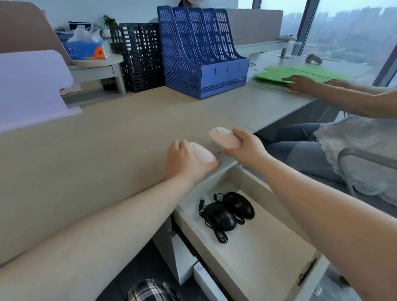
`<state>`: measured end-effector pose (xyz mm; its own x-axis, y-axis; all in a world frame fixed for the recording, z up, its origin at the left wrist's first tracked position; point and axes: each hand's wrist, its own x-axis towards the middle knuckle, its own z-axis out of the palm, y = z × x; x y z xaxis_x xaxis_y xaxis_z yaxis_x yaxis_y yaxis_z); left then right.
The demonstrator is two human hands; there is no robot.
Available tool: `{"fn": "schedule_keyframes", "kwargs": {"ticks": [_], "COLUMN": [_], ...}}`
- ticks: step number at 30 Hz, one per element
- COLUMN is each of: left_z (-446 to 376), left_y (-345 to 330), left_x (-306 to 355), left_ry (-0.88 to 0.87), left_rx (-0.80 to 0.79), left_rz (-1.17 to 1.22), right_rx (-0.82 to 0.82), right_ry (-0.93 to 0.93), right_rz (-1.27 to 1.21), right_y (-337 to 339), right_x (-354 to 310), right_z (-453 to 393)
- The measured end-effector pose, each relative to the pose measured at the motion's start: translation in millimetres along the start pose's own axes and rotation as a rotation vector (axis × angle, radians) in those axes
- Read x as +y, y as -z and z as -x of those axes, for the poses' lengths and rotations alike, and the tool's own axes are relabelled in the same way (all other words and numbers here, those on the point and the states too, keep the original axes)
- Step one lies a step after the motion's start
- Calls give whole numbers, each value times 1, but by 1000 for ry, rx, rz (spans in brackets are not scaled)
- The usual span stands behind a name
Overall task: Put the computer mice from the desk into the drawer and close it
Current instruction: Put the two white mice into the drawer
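No legible text, brand, number or sign anywhere. Printed blue and orange panels on the tissue box at the back left, too blurred to read. A small round emblem on its blue face, shape only. No markings discernible on either pale mouse or on the black mice in the drawer.

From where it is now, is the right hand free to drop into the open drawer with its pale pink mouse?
Probably yes. The right hand holds its pale pink wireless mouse above the desk edge, just beyond the open drawer. Two black wired mice lie near the back, with bare floor in front.
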<state>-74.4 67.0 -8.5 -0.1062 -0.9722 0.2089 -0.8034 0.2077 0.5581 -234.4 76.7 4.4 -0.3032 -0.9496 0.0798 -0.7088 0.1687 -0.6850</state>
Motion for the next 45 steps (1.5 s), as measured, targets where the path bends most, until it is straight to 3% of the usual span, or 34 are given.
{"fn": "schedule_keyframes", "kwargs": {"ticks": [9,17,24,35,45], "left_z": [106,128,137,130,123], "left_y": [-73,-133,-160,-183,-191], "left_x": [45,36,23,14,11], "left_ry": [-63,82,74,107,122], "left_rx": [-160,-387,-510,-586,-586], "left_rz": [42,-152,-262,-211,-232], "right_rx": [-8,-215,-408,-597,-577], "right_ry": [-180,-229,-225,-151,-63], "right_rz": [-108,130,310,628,699], "right_y": [22,7,-22,-47,-58], "right_x": [99,154,177,191,190], "right_z": [99,106,95,82,75]}}
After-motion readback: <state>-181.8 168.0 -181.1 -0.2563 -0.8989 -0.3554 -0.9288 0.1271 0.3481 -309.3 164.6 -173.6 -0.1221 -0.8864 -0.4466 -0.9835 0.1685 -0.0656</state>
